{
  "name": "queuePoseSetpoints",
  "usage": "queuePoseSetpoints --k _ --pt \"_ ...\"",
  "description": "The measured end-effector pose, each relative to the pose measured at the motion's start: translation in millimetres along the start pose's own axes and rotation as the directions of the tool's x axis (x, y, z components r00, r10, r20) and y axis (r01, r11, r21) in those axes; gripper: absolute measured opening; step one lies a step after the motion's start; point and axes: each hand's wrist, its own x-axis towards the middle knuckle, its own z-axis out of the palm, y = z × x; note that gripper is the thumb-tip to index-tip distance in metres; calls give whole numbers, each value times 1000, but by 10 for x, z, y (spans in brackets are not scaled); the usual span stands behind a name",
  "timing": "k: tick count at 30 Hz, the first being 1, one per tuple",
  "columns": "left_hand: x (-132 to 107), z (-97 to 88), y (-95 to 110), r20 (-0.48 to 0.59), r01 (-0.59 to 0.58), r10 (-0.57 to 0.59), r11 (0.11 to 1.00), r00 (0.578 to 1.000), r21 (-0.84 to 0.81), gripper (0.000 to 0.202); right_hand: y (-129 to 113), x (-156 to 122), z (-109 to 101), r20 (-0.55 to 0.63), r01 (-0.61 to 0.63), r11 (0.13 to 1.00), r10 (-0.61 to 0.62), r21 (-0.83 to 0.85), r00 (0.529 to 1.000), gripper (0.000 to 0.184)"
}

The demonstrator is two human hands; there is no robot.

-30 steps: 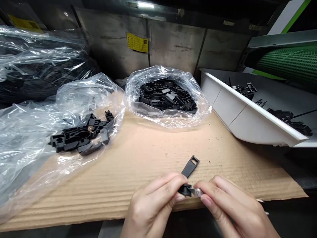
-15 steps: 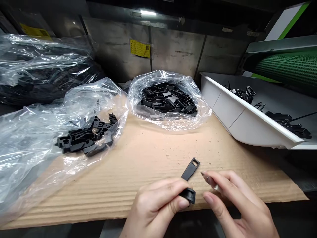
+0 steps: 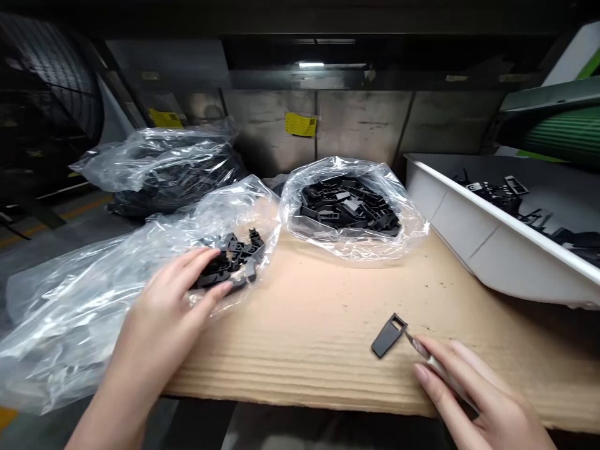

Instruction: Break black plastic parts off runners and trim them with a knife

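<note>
Two hands are separating: left hand (image 3: 171,306), fingers loosely spread, is reaching onto bagged parts (image 3: 232,265); right hand (image 3: 473,397) is pinching a blade (image 3: 416,343).

**Table layout, left to right**

A cardboard sheet (image 3: 304,325) covers the table. At centre left, the near bag (image 3: 140,275) lies over the sheet's left edge, with the left hand (image 3: 164,312) at its mouth. Behind it, at upper left, sits the rear bag (image 3: 159,169). The middle bag (image 3: 351,209) rests at the sheet's far edge. A tray (image 3: 469,225) flanks the sheet on the right. At lower right a flat piece (image 3: 388,335) lies on the sheet, just left of the blade (image 3: 412,340) in the right hand (image 3: 469,394).
</note>
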Motion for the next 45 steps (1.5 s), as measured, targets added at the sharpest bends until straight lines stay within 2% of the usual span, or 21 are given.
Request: queuePoseSetpoints --k 2,3,4,5,7,8,10,11,13,16,18,21,25,35,38,45 --pt "-136 76 238 34 -57 61 993 998 -102 36 7 79 -92 36 5 1000 -4 -19 999 26" --pt "-218 128 416 106 -150 174 968 979 -201 31 8 104 -127 35 -7 1000 8 -26 999 26" --pt "-292 187 618 135 -188 233 940 963 -286 25 6 116 -152 29 -28 999 29 -24 999 25" --pt "-351 253 832 226 -200 282 923 932 -329 22 1 116 -168 18 -49 999 49 -16 999 24" --pt "-404 389 1241 313 -189 295 925 903 -328 17 -13 82 -179 -1 -60 998 60 4 998 23" --pt "-402 449 1410 354 -154 265 937 897 -313 18 -17 53 -180 -2 -64 998 64 15 998 23" --pt "-373 531 1624 384 -118 233 947 894 -300 16 -16 -17 -180 7 -58 998 58 24 998 23" --pt "-361 549 1663 382 -108 223 948 897 -300 14 -11 -52 -182 9 -51 998 51 25 999 23" --pt "-366 542 1626 351 -114 253 922 902 -371 16 -3 -108 -188 2 -39 998 39 40 999 24" --pt "-439 475 1431 270 -129 359 781 893 -611 27 -24 -128 -190 -11 -50 994 52 100 999 26" --pt "-498 442 1319 229 -117 370 713 900 -691 33 -59 -98 -176 7 -73 990 73 122 997 26" --pt "-551 451 1244 251 -51 294 735 922 -676 29 -113 -22 -134 61 -75 993 70 92 996 23" --pt "-571 505 1235 326 27 239 768 915 -640 19 -164 50 -62 56 -10 1000 9 15 998 21" --pt "-619 540 1223 193 -129 293 800 936 -586 10 -229 24 28 110 49 989 -34 -136 993 20" --pt "-628 534 1224 190 -133 295 798 936 -588 11 -232 43 9 156 37 991 -17 -126 988 20" --pt "-603 542 1224 200 -140 317 787 927 -600 12 -253 60 -15 158 16 989 7 -145 987 21"
